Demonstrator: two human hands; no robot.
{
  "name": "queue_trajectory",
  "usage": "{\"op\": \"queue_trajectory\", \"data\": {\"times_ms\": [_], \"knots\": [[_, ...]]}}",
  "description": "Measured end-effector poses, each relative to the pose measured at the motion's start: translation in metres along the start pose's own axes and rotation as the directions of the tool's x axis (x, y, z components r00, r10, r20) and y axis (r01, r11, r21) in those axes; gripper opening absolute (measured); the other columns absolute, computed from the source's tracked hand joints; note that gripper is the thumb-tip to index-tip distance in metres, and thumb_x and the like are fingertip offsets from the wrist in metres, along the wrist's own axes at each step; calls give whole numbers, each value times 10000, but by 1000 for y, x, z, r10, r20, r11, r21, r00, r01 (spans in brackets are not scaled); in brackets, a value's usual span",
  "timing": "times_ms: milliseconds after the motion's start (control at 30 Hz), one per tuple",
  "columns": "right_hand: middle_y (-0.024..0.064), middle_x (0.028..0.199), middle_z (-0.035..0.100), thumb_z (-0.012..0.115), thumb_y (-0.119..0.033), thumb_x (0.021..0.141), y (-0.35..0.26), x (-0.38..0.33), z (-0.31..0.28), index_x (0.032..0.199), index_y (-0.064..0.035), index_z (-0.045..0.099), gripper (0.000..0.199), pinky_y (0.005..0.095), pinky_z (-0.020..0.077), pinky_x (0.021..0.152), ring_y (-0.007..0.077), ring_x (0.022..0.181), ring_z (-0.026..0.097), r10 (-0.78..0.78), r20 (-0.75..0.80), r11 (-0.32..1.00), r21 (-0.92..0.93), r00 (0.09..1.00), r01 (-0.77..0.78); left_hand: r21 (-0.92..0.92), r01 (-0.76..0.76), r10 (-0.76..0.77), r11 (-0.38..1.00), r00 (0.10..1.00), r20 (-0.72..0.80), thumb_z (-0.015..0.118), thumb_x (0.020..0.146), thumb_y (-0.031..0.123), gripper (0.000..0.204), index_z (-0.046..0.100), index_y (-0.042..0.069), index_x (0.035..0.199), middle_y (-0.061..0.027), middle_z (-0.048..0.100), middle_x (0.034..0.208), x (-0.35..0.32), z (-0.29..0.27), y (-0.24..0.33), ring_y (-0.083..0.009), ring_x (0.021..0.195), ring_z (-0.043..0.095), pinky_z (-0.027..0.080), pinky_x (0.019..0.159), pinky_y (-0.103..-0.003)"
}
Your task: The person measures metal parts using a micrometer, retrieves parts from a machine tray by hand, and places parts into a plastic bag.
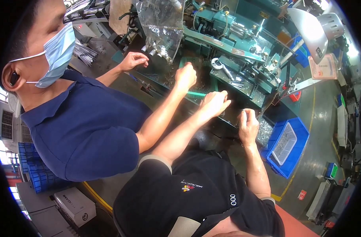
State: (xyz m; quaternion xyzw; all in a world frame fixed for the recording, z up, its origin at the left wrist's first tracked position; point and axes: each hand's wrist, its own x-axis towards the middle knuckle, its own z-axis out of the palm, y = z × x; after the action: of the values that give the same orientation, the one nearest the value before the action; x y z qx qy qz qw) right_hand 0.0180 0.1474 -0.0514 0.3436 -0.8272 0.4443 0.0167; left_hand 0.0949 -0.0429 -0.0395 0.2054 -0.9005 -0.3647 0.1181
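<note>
My left hand (214, 105) is over the front edge of a green machine (232, 29), its fingers curled. What it holds, if anything, is hidden. Beside its knuckles shows a green strip (195, 94); I cannot tell whether the hand touches it. To the right, my right hand (248, 127) is raised with thumb and fingertips pinched together around something too small to make out. Beyond my hands, a silver micrometer (224, 68) lies on the machine's metal tray, next to several small metal pins (237, 84).
Close on my left stands a masked co-worker (85, 126), one fist (185, 76) near my left hand. A blue bin (295, 148) with a white perforated basket (284, 143) is at the right. A white lamp (309, 33) overhangs the machine. Clear plastic sheeting (160, 27) hangs at the back.
</note>
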Motion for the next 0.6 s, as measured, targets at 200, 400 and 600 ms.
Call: {"op": "queue_trajectory", "data": {"times_ms": [200,400,600], "knots": [[99,783,712,580,-157,1058,1,0,0,1083,-25,644,149,352,532,659,213,709,697,7,-3,1000,4,1000,-7,0,-3,3,1000,1000,7,728,929,296,280,648,27,934,-190,724,830,1,2,-1,-398,805,717,564,719,-492],[95,783,712,579,-154,1058,-3,0,-1,1081,-27,642,144,350,535,668,211,715,698,25,4,1000,3,1000,-25,-5,-9,9,1000,1000,18,726,931,296,280,648,27,934,-192,725,832,1,1,-2,-401,811,718,566,722,-491],[93,780,712,576,-158,1061,-2,0,-1,1077,-26,643,149,346,535,665,207,708,698,12,4,1000,-4,1000,-12,-29,0,0,1000,1000,27,733,927,279,269,649,23,939,-192,727,832,1,1,-2,-399,808,722,572,730,-486]]}}
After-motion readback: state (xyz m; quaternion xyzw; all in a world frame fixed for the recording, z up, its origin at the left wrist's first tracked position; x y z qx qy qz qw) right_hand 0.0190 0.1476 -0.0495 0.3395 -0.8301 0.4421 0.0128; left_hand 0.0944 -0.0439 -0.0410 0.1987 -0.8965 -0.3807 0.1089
